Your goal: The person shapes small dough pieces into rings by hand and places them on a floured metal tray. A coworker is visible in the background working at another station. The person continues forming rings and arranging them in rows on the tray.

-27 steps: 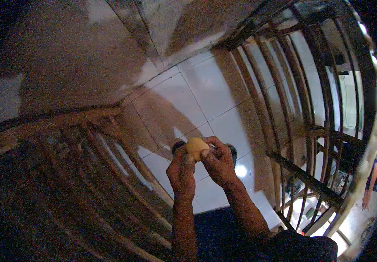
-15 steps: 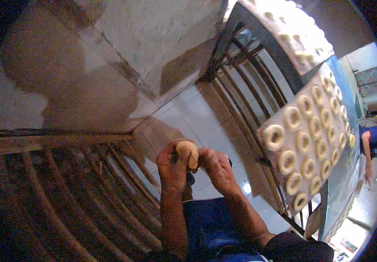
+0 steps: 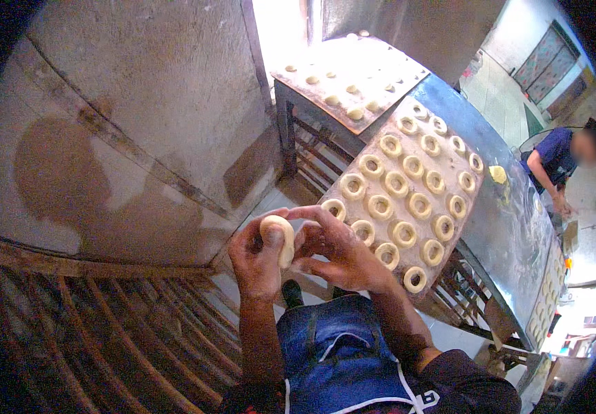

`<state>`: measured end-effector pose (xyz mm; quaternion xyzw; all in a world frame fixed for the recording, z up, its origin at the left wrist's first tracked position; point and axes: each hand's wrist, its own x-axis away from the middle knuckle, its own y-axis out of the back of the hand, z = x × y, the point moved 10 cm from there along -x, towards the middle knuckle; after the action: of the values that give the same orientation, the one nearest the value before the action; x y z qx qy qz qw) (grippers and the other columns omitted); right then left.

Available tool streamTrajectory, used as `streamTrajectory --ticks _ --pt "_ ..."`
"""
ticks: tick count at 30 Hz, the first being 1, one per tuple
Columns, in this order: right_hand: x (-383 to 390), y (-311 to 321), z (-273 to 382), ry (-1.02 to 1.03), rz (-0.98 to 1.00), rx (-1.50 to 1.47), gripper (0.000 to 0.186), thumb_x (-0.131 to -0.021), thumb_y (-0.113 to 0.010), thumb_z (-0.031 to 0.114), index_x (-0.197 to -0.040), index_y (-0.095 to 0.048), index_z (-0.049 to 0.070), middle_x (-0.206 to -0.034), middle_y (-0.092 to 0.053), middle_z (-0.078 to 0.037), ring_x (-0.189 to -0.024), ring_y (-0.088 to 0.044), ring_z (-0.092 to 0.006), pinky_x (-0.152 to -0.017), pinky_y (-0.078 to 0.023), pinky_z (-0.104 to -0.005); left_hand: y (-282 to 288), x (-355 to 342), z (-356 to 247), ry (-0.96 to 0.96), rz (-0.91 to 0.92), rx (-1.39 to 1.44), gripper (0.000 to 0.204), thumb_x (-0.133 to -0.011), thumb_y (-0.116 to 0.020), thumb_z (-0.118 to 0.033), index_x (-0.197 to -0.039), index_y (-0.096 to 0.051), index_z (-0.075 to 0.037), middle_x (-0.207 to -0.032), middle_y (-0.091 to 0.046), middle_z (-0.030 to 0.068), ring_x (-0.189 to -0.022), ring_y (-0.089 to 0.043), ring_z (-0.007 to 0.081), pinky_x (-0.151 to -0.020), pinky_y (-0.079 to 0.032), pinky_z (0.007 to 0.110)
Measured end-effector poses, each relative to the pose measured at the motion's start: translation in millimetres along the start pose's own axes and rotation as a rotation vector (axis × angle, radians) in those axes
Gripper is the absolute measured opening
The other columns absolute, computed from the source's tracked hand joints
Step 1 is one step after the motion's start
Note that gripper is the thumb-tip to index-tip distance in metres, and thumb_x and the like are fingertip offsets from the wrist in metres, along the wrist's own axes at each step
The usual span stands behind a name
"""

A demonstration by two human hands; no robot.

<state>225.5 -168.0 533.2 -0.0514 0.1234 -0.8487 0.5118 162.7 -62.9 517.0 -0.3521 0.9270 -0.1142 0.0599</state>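
My left hand [image 3: 252, 261] is closed around a pale, rounded piece of dough [image 3: 285, 234], its thumb pressed against the near side. The dough looks like a thick ring turned partly edge-on; whether its hole goes right through is hidden. Just to its right is my right hand [image 3: 336, 250], fingers curved and spread, with a gap between index finger and thumb. Its fingertips reach the dough's edge, though contact is hard to make out. Past this hand lies a floured board [image 3: 408, 200] bearing rows of dough rings [image 3: 403, 234].
Behind stands another board [image 3: 374, 69] with small dough pieces. A blue-topped table [image 3: 498, 241] supports the ring board and carries a yellowish lump [image 3: 497, 174]. Across it a person [image 3: 553, 162] leans in. Wooden slats [image 3: 104, 331] lie at left, below a wall [image 3: 167, 90].
My view has swung to the right, bringing the boards and the other person further in. My right fingers have spread and loosened from the dough; my left hand still holds it.
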Motion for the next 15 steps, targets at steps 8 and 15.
streamTrajectory --ticks 8,15 --pt "23 -2 60 0.122 -0.092 0.350 0.064 -0.074 -0.079 0.006 -0.129 -0.047 0.006 -0.093 -0.057 -0.001 -0.086 -0.057 -0.0095 -0.074 -0.047 -0.0241 -27 3 -8 0.130 0.154 0.337 0.033 -0.090 -0.065 -0.031 -0.112 -0.055 -0.008 -0.082 -0.062 0.0035 -0.064 -0.061 0.0131 -0.054 -0.052 0.024" --pt "12 6 49 0.109 -0.116 0.102 0.052 -0.076 -0.080 0.012 -0.119 -0.052 0.006 -0.090 -0.055 0.002 -0.074 -0.051 -0.0057 -0.062 -0.043 -0.0214 -39 12 -22 0.071 0.159 0.366 0.036 -0.085 -0.072 -0.025 -0.108 -0.053 -0.004 -0.088 -0.067 0.0088 -0.077 -0.064 0.0129 -0.065 -0.052 0.026"
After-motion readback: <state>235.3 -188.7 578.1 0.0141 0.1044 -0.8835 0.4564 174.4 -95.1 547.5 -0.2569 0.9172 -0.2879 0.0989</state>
